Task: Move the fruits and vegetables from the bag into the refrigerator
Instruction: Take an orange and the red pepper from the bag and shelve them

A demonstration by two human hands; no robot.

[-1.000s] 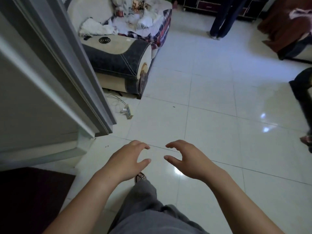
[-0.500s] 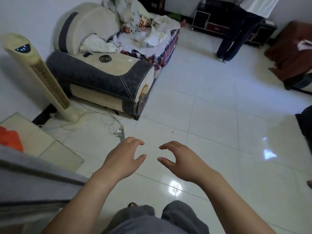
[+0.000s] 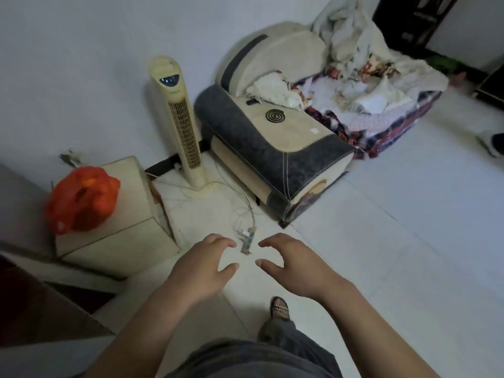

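Note:
An orange-red plastic bag (image 3: 83, 199) bulging with produce sits on top of a low cream cabinet (image 3: 117, 241) at the left. My left hand (image 3: 203, 264) and my right hand (image 3: 290, 264) hover side by side over the floor, right of the cabinet and apart from the bag. Both hands are empty with fingers curled and spread. The bag's contents are hidden by the plastic. A grey slab at the far left edge may be the refrigerator; I cannot tell.
A cream tower fan (image 3: 180, 118) stands against the wall behind the cabinet. A power strip (image 3: 246, 240) with cables lies on the tile floor between my hands. A grey-and-cream sofa (image 3: 275, 148) piled with cloths is at the right. My sandalled foot (image 3: 279, 308) is below.
The view has swung left: the door frame left the picture, and the cabinet with the orange bag came into sight. Both hands stayed open and close together in front of me.

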